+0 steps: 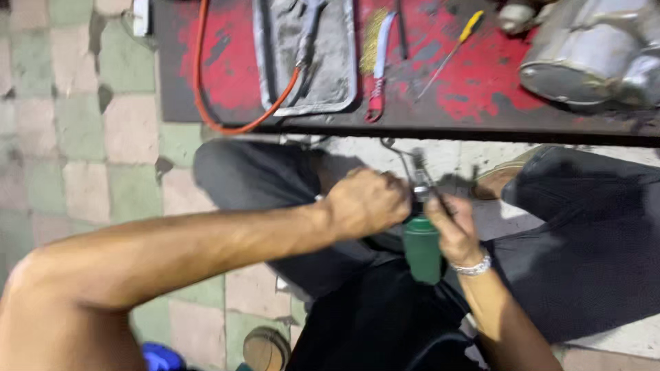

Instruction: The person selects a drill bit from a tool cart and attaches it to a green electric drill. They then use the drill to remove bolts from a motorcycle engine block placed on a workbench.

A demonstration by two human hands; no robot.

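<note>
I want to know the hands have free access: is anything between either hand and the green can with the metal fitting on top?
Nothing visible. The left hand and right hand already close around the metal fitting atop the green can, though motion blur hides the exact grip.

I see my left hand (366,203) closed in a fist just beside a small dark metal tool with thin wire handles (416,180), and my right hand (455,230) with a silver bracelet grips the top of a green cylindrical can (421,249). The picture is blurred, so I cannot tell exactly how the tool sits between the fingers. Above, on the red and black worn workbench (481,89), lie a grey metal tray (330,62), an orange hose (206,82), a wire brush with a red handle (378,65) and a yellow-handled screwdriver (454,48).
</note>
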